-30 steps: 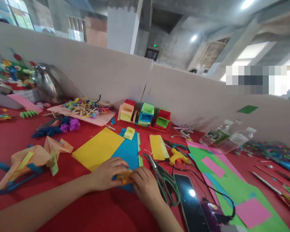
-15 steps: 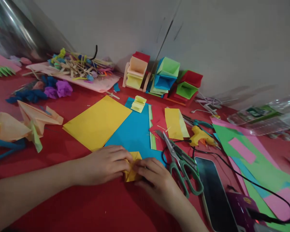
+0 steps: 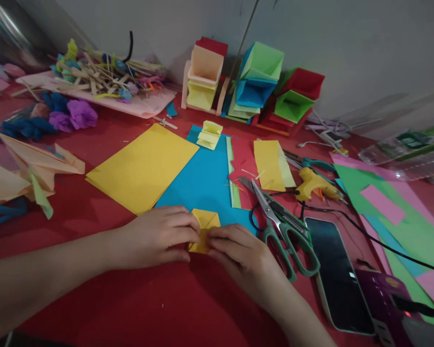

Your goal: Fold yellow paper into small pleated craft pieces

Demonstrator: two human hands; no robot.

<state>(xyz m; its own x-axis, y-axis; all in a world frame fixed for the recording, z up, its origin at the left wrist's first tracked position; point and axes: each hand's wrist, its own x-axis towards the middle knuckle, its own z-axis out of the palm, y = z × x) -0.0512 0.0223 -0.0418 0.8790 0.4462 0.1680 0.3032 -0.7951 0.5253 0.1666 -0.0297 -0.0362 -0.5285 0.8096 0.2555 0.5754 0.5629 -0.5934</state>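
Observation:
A small piece of folded yellow paper (image 3: 205,225) with creases across it lies on the red tabletop, between my hands. My left hand (image 3: 161,237) grips its left edge, fingers bent over it and thumb below. On the paper's right side, my right hand (image 3: 244,253) presses with its fingertips bunched together. Beyond them are a larger yellow sheet (image 3: 144,166) and a blue sheet (image 3: 206,173), with a small pleated pale yellow paper (image 3: 210,135) on the blue one. Scissors with green handles (image 3: 289,246) lie just right of my right hand.
A phone (image 3: 340,274), a yellow glue gun (image 3: 318,185) and coloured sheets (image 3: 401,207) lie to the right, crossed by a black cable. Folded paper boxes (image 3: 262,72) stand along the wall. Thin wooden sticks (image 3: 97,77) heap at the back left. A clear bottle (image 3: 412,149) lies far right.
The camera view has tilted, so the table's things sit higher in the picture. Both hands stay on the folded yellow paper, and more of its creased upper face shows between them.

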